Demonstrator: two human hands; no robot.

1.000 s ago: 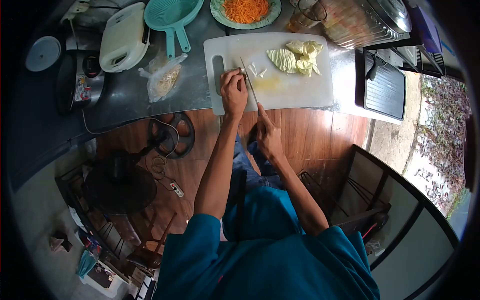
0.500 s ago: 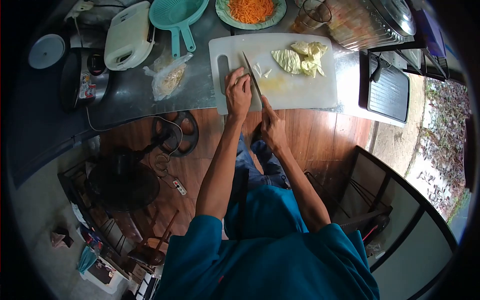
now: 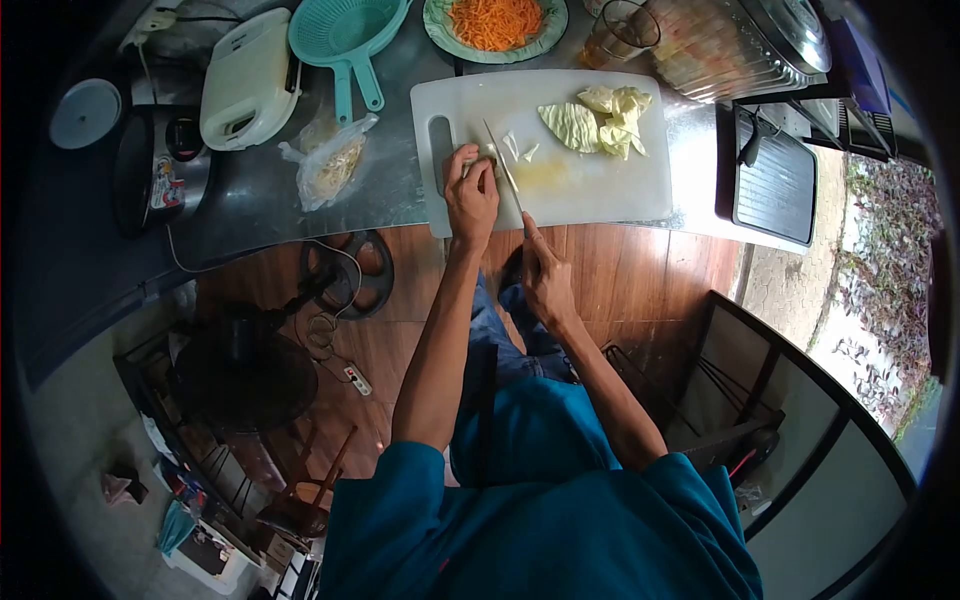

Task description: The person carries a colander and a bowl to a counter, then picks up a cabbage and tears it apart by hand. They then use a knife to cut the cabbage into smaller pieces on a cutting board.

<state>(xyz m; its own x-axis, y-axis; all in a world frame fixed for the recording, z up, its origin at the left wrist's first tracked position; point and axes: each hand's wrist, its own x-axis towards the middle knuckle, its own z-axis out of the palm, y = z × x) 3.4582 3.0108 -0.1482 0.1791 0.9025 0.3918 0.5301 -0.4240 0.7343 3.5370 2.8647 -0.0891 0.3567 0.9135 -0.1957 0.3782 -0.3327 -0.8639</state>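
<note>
My right hand [image 3: 547, 272] is closed around the handle of a kitchen knife [image 3: 503, 163], its blade slanting up and left over the cutting board [image 3: 600, 195]. Just left of the blade, my left hand [image 3: 471, 196] has its fingers curled down onto a small pale vegetable piece [image 3: 490, 150], mostly hidden beneath them. Thin white slices [image 3: 527, 153] lie on the board to the right of the blade. Farther right rest several pale green cabbage leaves [image 3: 600, 122], apart from both hands.
Behind the board stands a plate of shredded carrot [image 3: 495, 22], beside a brown glass [image 3: 622, 38]. A green colander [image 3: 345, 35], a plastic bag of pale shreds [image 3: 335, 170] and a white sandwich maker [image 3: 248, 85] are on the left. A dark tray [image 3: 775, 185] sits at right.
The view has shifted slightly. My left fingers have drawn together, and a pale piece now shows at their tips. The knife stays close beside them, its blade slightly tilted.
</note>
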